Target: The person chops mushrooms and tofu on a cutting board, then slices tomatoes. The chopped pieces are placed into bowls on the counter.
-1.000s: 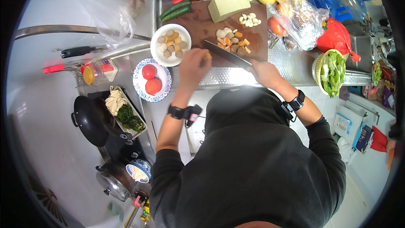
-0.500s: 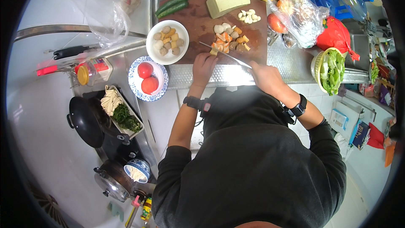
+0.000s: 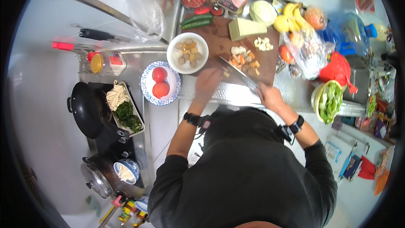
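Observation:
My right hand [image 3: 272, 97] grips the handle of a kitchen knife [image 3: 241, 74]. Its blade slants up and left across the near part of the brown cutting board [image 3: 217, 29]. Just beyond the blade lies a pile of cut orange, white and brown pieces [image 3: 241, 60]. A small yellowish piece [image 3: 226, 74] sits by the board's near edge. Left of the blade, my left hand [image 3: 209, 83] hovers over that edge, its fingers smeared by motion. A white bowl [image 3: 170, 61] of round balls and yellow chunks stands near it.
Garlic cloves [image 3: 263, 44], a pale green block [image 3: 247, 29] and two cucumbers [image 3: 196, 21] lie on the board. A blue-patterned plate [image 3: 144, 88] carries two tomatoes [image 3: 160, 89]. Rightward are bagged fruit [image 3: 310, 55] and a basket of lettuce [image 3: 331, 101]; a black wok [image 3: 84, 109] stands left.
My left hand has drawn back from the yellowish piece it was touching beside the blade. The knife stays in my right hand. The whole view has shifted and tilted.

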Available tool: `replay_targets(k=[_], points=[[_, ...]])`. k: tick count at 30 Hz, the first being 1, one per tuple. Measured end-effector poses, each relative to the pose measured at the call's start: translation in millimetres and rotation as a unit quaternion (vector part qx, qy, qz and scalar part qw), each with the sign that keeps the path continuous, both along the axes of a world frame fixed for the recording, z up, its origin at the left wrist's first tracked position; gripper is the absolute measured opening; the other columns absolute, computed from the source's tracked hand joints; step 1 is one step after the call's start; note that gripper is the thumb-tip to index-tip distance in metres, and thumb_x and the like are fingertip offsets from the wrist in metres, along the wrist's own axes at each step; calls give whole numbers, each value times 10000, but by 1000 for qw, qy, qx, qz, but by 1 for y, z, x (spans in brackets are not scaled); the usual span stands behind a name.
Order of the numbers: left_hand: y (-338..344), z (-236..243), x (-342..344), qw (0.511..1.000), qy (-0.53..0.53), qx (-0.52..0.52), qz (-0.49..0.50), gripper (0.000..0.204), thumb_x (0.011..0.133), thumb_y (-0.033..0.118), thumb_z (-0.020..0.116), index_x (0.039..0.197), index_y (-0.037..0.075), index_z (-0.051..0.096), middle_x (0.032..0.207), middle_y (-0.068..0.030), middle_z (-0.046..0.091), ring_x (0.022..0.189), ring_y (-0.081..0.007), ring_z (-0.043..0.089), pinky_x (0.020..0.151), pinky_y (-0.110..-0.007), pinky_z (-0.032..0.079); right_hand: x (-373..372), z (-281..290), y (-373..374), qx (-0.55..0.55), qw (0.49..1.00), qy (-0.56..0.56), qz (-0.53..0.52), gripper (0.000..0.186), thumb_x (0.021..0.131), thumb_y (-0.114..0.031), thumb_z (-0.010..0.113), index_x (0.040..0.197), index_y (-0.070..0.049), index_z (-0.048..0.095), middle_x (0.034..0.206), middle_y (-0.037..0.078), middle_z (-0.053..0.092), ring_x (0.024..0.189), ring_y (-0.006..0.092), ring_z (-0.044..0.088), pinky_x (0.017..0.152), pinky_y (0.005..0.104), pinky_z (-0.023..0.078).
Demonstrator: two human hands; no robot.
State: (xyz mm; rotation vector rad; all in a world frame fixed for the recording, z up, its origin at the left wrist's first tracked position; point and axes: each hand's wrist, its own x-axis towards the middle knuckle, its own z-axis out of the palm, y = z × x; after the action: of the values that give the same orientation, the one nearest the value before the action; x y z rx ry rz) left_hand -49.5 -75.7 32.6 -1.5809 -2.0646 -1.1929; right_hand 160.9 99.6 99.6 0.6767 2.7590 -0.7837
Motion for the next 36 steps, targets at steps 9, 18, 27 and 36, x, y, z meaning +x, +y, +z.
replay_targets(k=[9,18,27,36], points=[[-6,26,-112,972,-38,-228,-53,207,713,79,690,917,90,664,924,-107,627,891,-317,585,785,-418,476,4,1,-2,12,996,-7,88,232,943,-267,514,999,-48,566,740,213,642,737,411,630,634,510,489],[8,39,-98,985,-47,-163,32,182,688,63,716,850,63,634,866,-106,629,824,-318,600,748,-417,485,12,-7,5,17,999,1,33,237,935,-285,527,972,-52,557,737,208,640,715,416,630,633,514,499],[8,-21,25,982,-185,-12,32,205,735,64,769,910,20,672,1002,-100,652,901,-267,630,789,-350,522,11,-5,-3,-27,999,16,-30,221,938,-255,535,1007,-48,569,755,226,635,736,430,617,658,517,488],[3,-43,23,990,-139,-16,4,212,703,68,764,896,42,682,925,-82,639,847,-284,606,744,-371,509,5,30,-17,29,999,-3,29,194,933,-231,528,967,-40,527,705,192,629,684,407,620,583,505,483]])
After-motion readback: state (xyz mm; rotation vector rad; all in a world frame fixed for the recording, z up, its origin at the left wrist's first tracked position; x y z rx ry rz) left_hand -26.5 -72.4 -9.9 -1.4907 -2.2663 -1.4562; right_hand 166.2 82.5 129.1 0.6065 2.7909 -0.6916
